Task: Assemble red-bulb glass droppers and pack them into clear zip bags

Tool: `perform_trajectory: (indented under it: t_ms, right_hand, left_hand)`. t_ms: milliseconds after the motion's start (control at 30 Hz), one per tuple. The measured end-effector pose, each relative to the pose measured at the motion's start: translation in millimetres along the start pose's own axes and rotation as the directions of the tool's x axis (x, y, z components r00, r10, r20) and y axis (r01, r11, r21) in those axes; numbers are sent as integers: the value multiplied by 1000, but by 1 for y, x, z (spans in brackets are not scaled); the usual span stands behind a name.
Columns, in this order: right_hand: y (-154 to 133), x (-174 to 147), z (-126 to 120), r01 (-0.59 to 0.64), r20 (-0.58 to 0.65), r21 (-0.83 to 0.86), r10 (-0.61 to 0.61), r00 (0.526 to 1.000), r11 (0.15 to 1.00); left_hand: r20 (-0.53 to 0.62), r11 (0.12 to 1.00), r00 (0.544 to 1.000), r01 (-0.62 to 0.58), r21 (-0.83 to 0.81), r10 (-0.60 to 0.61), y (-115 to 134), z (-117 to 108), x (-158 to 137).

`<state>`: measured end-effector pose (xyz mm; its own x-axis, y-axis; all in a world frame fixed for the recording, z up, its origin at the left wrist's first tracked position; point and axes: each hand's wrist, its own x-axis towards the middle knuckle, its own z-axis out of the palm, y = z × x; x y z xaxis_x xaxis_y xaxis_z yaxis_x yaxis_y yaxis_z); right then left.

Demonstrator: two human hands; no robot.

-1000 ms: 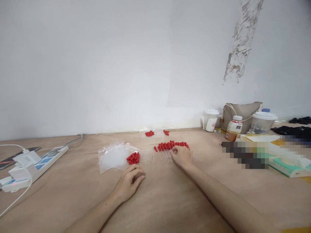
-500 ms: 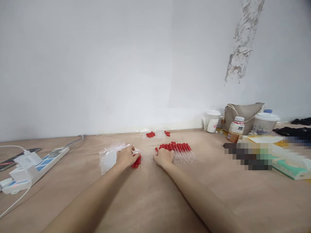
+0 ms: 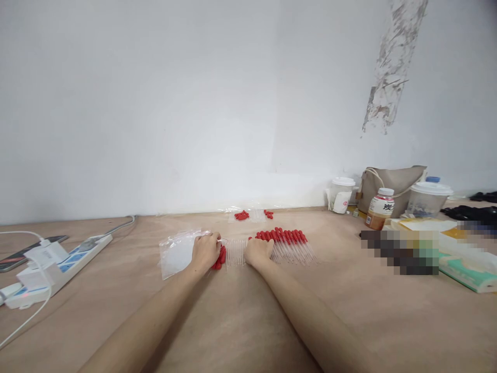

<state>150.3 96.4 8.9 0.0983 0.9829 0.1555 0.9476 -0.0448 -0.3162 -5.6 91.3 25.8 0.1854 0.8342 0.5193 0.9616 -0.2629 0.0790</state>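
On the brown table (image 3: 233,321), a row of clear tubes (image 3: 235,252) was laid out between the two hands. The left hand (image 3: 207,250) was placed left of the clear tubes, with its fingers curled down beside the pile of red caps (image 3: 219,257); whether anything was held could not be told. The right hand (image 3: 258,251) was set at the right end of the clear tubes, its fingers bent in; its grip was hidden by the back of the hand. Right of the clear tubes, capped tubes (image 3: 289,243) were lined up side by side, partly covered by the right hand. Plastic bags (image 3: 174,255) were spread left of the clear tubes. Far left of them a power strip (image 3: 85,259) was seen; far right, a bottle (image 3: 379,210).
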Motion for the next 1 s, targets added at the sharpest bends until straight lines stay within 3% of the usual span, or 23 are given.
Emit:
perform_trajectory:
  t_ms: [133,233,300,367,467,600,733,833,933,1000]
  right_hand:
    - [13,-13,-15,30,-49,39,-28,998,999]
    - [38,-30,-26,111,-103,74,-104,989,991]
    - [60,-44,-30,206,-123,121,-191,974,971]
    - [83,-57,-30,418,-178,285,-381,907,862]
    - [108,-72,-25,519,-210,401,-476,854,755]
    - [120,-79,-18,579,-293,384,-500,815,719]
    - [115,-82,-15,605,-294,322,-531,795,728]
    - [110,-87,-14,571,-314,297,-486,816,766]
    - [104,-92,-16,545,-310,307,-459,832,780]
    - [102,-94,-17,555,-298,309,-476,827,772]
  left_hand:
    - [-77,996,995,-66,-62,61,5,-11,-13]
    - [-54,967,979,-203,-154,197,11,-19,-40]
    - [-40,881,937,-341,-326,348,17,-23,-63]
    - [-5,815,909,-377,-440,417,23,-25,-83]
    - [63,785,905,-329,-525,421,31,-27,-101]
    - [168,797,889,-280,-536,425,33,-27,-97]
    - [189,810,885,-281,-515,426,35,-25,-89]
    - [148,802,931,-198,-563,333,39,-22,-91]
    - [144,695,978,-3,-719,153,46,-18,-96]
    - [184,526,980,114,-843,82,49,-15,-98]
